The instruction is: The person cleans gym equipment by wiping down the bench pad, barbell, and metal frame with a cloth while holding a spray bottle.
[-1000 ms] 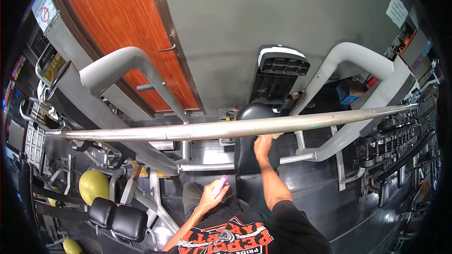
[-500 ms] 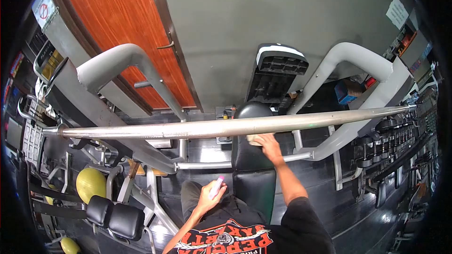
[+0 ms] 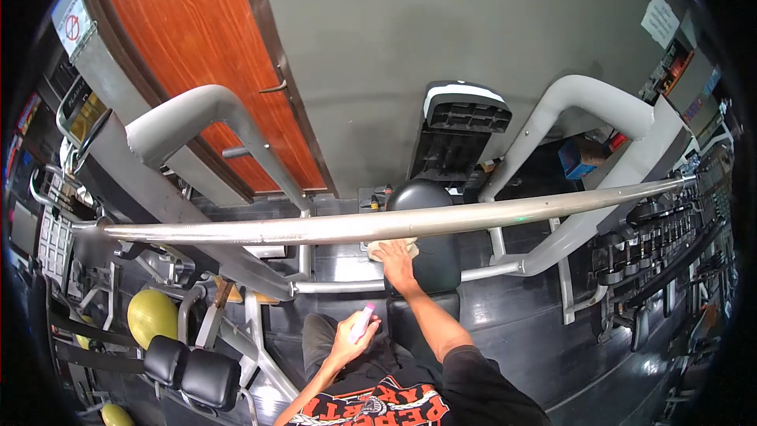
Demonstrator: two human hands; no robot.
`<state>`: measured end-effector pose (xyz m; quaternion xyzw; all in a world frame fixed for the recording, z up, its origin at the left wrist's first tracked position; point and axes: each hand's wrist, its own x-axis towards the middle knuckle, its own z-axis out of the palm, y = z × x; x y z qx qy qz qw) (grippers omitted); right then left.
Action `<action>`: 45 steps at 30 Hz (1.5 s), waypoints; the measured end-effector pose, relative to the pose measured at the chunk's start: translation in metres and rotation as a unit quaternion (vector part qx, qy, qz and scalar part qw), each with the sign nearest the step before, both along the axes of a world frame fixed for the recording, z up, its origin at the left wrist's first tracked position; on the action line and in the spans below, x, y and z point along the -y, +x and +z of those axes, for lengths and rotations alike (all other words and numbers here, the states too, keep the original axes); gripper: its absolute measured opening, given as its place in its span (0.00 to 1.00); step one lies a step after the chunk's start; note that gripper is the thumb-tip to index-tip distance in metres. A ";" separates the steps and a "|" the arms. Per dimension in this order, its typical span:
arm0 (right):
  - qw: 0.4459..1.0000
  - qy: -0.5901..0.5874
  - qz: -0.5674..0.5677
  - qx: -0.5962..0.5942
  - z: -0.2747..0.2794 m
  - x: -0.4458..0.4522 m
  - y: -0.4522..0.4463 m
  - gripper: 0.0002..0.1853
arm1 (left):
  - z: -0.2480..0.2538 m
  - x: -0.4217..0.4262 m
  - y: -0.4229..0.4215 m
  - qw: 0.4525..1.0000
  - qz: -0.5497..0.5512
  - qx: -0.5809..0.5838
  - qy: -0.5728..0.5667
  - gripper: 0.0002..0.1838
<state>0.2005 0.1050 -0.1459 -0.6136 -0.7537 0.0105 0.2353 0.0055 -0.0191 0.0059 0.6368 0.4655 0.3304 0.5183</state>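
Note:
My right hand (image 3: 398, 265) presses a cream cloth (image 3: 380, 249) against the left edge of a black padded bench (image 3: 435, 262). Its fingers lie over the cloth, just under a long metal bar (image 3: 347, 227) that crosses in front of me. In my left hand (image 3: 352, 334), held low near my lap, is a small pale bottle with a pink top (image 3: 364, 319); my fingers wrap round it, so its full shape is hidden. The bar hides part of the bench's backrest.
Grey frame posts (image 3: 213, 110) (image 3: 583, 102) rise on both sides, carrying the bar. Racks of dumbbells (image 3: 639, 256) stand at right. Left are a yellow ball (image 3: 153, 320) and another black-padded seat (image 3: 210, 379). A wooden door (image 3: 197, 47) and grey wall (image 3: 473, 24) lie ahead.
My right hand and the cloth have slid left across the bench pad, from its middle to its left edge. My left hand stays nearly still with the bottle. The view has shifted slightly.

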 end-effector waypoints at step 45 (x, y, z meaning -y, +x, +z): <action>0.976 -0.041 -0.148 -0.151 -0.005 0.116 0.136 0.29 | -0.002 -0.008 -0.022 0.998 -0.019 0.053 0.022 0.08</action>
